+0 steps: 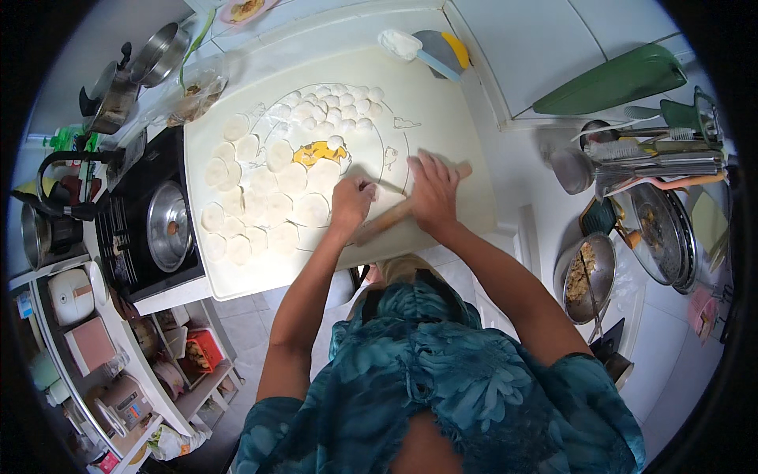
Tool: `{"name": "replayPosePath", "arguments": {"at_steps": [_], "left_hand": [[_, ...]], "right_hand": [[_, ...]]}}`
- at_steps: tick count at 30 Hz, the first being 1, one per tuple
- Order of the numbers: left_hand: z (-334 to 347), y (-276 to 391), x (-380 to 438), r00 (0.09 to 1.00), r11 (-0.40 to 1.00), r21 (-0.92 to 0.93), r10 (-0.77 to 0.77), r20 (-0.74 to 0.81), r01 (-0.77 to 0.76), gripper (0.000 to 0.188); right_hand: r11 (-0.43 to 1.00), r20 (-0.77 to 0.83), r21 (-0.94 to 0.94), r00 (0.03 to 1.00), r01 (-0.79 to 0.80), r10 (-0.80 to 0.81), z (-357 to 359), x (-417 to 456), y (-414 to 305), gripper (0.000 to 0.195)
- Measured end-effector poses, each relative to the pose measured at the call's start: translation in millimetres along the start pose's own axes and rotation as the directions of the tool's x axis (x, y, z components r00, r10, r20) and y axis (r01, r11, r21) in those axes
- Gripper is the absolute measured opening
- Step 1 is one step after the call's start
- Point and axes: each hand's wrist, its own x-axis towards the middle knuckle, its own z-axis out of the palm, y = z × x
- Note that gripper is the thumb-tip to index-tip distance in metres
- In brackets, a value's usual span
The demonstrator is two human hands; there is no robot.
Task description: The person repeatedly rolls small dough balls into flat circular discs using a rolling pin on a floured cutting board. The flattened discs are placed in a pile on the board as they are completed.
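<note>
A pale kneading mat (pixel 456 130) lies on the counter before me. My left hand (pixel 353 200) pinches the edge of a dough wrapper (pixel 386 200) between thumb and fingers. My right hand (pixel 434 188) lies over a wooden rolling pin (pixel 384 223), palm down and fingers spread; the pin slants beside the wrapper and its end shows past my fingers. Left of my hands, many thin round wrappers (pixel 279 208) lie partly overlapping. Several small dough pieces (pixel 333 112) are clustered farther back, and a single dough piece (pixel 334 142) sits on the mat's yellow print.
A scoop of flour (pixel 402 45) and a grey and yellow scraper (pixel 441 52) are at the back. To the left is a black stove (pixel 145 266) with a metal lid. At the right stand a metal bowl of filling (pixel 586 278) and whisks (pixel 657 172).
</note>
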Motion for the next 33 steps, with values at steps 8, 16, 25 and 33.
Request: {"name": "replayPosePath", "arguments": {"at_steps": [8,16,25,33], "left_hand": [[-5,21,-1,0.99,0.993,0.119,-0.016,0.141,-0.001,0.021],[-2,4,8,0.998,0.997,0.059,0.06,-0.034,-0.058,0.017],[-2,-2,-16,0.997,0.999,0.009,-0.043,0.066,0.043,0.028],[-8,14,-10,0.999,0.97,0.241,0.046,0.004,-0.046,0.021]], "right_hand": [[1.0,-0.05,0.015,0.998,0.027,-0.026,21,42,-8,0.046],[0.996,0.006,0.071,0.998,-0.059,0.059,30,59,-17,0.049],[0.999,0.022,0.024,0.999,0.027,-0.027,2,8,-2,0.048],[0.999,-0.033,-0.042,0.999,0.027,-0.028,33,60,-21,0.047]]}}
